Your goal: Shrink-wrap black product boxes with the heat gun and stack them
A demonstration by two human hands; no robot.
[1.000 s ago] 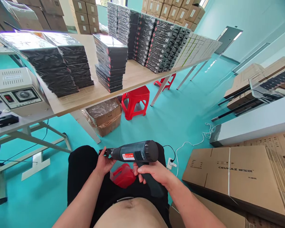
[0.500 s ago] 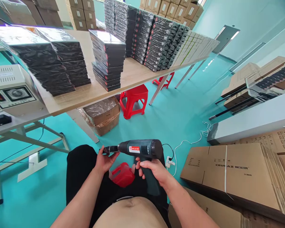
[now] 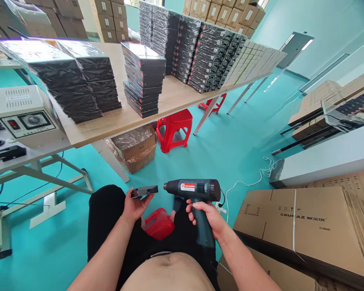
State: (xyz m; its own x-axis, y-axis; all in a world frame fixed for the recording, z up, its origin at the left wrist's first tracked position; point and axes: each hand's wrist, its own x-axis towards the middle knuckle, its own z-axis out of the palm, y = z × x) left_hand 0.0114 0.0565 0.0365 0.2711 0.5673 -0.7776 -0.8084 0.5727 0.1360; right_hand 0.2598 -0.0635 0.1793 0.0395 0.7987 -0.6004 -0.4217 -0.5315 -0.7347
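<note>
My left hand (image 3: 136, 206) grips a small flat black box (image 3: 144, 191) between thumb and fingers, above my left knee. Its upper face is turned away, so mostly an edge shows. In my right hand (image 3: 208, 216) is a dark heat gun (image 3: 197, 190) with a red and white label, held by its handle. The metal nozzle points left at the box, with a short gap between them. A red stool (image 3: 160, 226) shows between my legs.
Black wrapped boxes (image 3: 87, 81) and a loose stack of black boxes (image 3: 144, 81) stand on the wooden table (image 3: 109, 131). A beige machine (image 3: 27, 115) is at left. Flattened cartons (image 3: 303, 226) lie at right, near a white cable (image 3: 230, 190). A red stool (image 3: 174, 127) stands under the table edge.
The heat gun has moved right, away from the box, opening a gap at its nozzle. The box is tilted differently in my left hand. The whole view has shifted slightly.
</note>
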